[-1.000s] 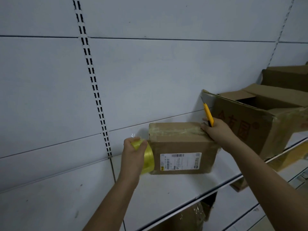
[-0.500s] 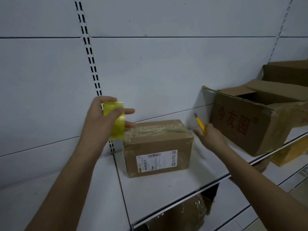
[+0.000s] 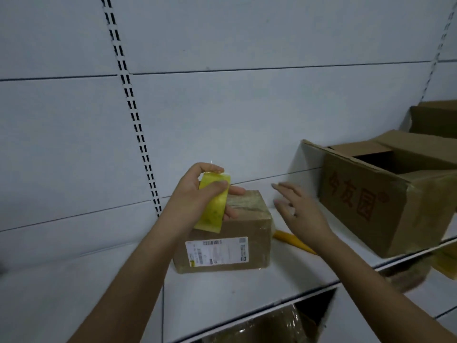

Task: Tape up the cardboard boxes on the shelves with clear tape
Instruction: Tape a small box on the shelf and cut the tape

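Note:
A small cardboard box with a white shipping label stands on the white shelf, its top covered with clear tape. My left hand grips a yellowish roll of tape just above the box's left top corner. My right hand hovers to the right of the box with fingers spread and holds nothing. A yellow utility knife lies on the shelf under that hand, beside the box.
A large open cardboard box with red characters stands at the right on the same shelf, another box behind it. Plastic-wrapped goods sit on the shelf below. A slotted upright runs up the back wall.
My right hand has let go of the yellow knife, which now lies on the shelf. The left hand moved the tape roll right, over the box's left corner.

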